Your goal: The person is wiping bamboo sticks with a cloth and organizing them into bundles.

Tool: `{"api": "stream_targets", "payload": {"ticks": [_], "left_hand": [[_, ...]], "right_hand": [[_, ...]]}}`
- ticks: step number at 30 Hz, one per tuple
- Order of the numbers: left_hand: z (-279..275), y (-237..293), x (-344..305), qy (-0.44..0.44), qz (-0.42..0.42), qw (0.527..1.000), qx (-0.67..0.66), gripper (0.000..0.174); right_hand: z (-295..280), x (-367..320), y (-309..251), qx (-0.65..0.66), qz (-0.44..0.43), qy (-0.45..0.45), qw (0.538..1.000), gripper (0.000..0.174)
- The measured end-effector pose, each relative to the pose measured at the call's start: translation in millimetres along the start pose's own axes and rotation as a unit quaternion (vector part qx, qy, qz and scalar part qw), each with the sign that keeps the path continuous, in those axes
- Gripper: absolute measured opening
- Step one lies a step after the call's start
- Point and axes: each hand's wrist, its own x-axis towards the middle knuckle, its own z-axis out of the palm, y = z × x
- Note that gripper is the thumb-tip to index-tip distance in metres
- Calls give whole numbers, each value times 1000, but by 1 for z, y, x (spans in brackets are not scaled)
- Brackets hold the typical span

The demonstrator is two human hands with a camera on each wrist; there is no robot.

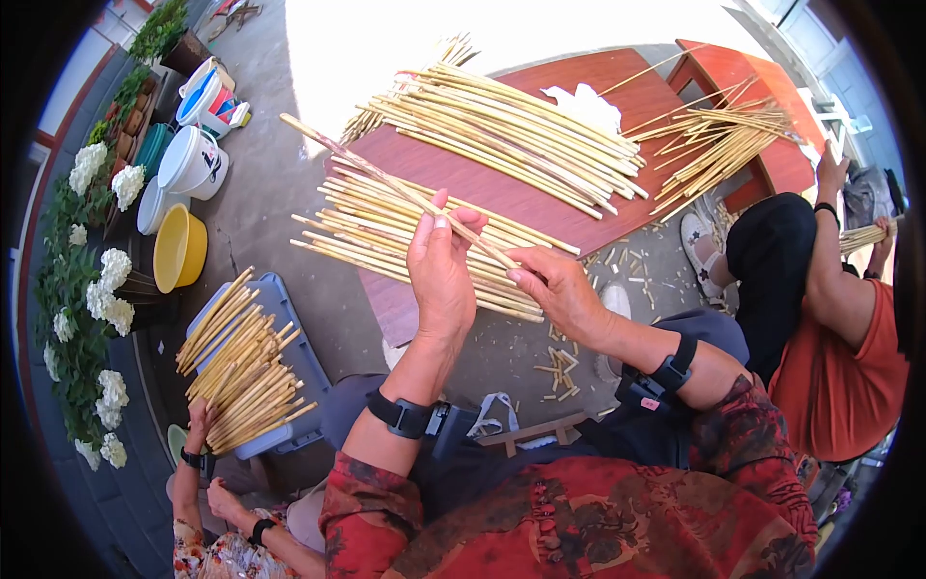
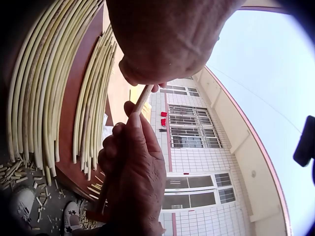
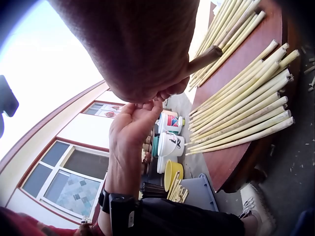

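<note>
A long brownish stalk (image 1: 357,164) slants across the middle of the head view, its far end over the laid-out stalks. My left hand (image 1: 439,270) pinches it partway along, thumb on the near side and fingers behind. Close to its near end, my right hand (image 1: 569,297) grips it between thumb and fingers. In the left wrist view the right hand (image 2: 133,157) has its thumb lying along the stalk. A cut end of the stalk (image 3: 205,60) sticks out past my right hand in the right wrist view. Beneath both hands lies a row of pale stalks (image 1: 386,230).
More stalks (image 1: 511,130) lie on the red-brown table (image 1: 579,72). Cut bits (image 1: 558,372) litter the floor. At left stand a blue-grey tray (image 1: 307,352) heaped with shorter stalks, a yellow basin (image 1: 180,249) and buckets (image 1: 193,164). People sit on both sides.
</note>
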Motion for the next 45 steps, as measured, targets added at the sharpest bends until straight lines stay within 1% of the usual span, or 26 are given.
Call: {"api": "stream_targets", "payload": {"ticks": [3,5,6,9,11,15,17,21,24,26,27,30,32,33,35,37,43,45], "left_hand": [[2,-9,-8,-7,-4,1000,3,38],[4,-18,-16,-30,-46,998,19,38],[4,-17,-16,-31,-47,998,19,38],[5,-11,-14,-28,-45,998,30,38],[6,-5,-10,-13,-23,999,26,38],[1,-4,-5,-19,-9,1000,17,38],[5,-5,-10,-6,-25,1000,14,37],[5,-12,-17,-20,-50,999,7,36],[2,-6,-10,-19,-43,999,14,36],[-1,-4,-5,-17,-10,1000,-2,37],[-1,-3,-6,-16,-9,1000,-2,37],[1,-7,-10,-16,-15,1000,-12,37],[2,-12,-16,-37,-55,998,-23,37],[3,-13,-18,-45,-55,997,-11,38],[4,-13,-18,-48,-54,997,-6,38],[5,-13,-18,-49,-52,997,-2,37],[7,-7,-12,-19,-45,998,34,36],[6,-2,-8,-8,-21,1000,16,35]], "right_hand": [[-1,1,-1,6,14,6,1000,23],[-3,2,-5,24,15,-4,1000,23],[-3,2,-5,24,16,-4,1000,23],[-2,2,-6,16,9,2,1000,23],[-2,2,-6,-10,1,8,1000,24],[-1,2,-2,-20,-12,12,1000,24],[-2,1,-3,-24,1,8,1000,24],[-4,2,-6,-13,4,2,1000,23],[-4,2,-6,-36,-9,9,999,23],[-2,1,-2,-52,-23,13,998,23],[-2,1,-2,-51,-25,13,998,23],[-2,2,0,-48,-34,20,998,23],[-3,3,1,-47,-43,32,997,24],[-4,4,1,-47,-43,33,997,24],[-5,4,0,-93,-67,44,992,23],[-6,5,3,-99,-64,43,992,23],[-8,8,-3,-141,-71,48,986,24],[-10,8,-3,-144,-77,53,985,24]]}}
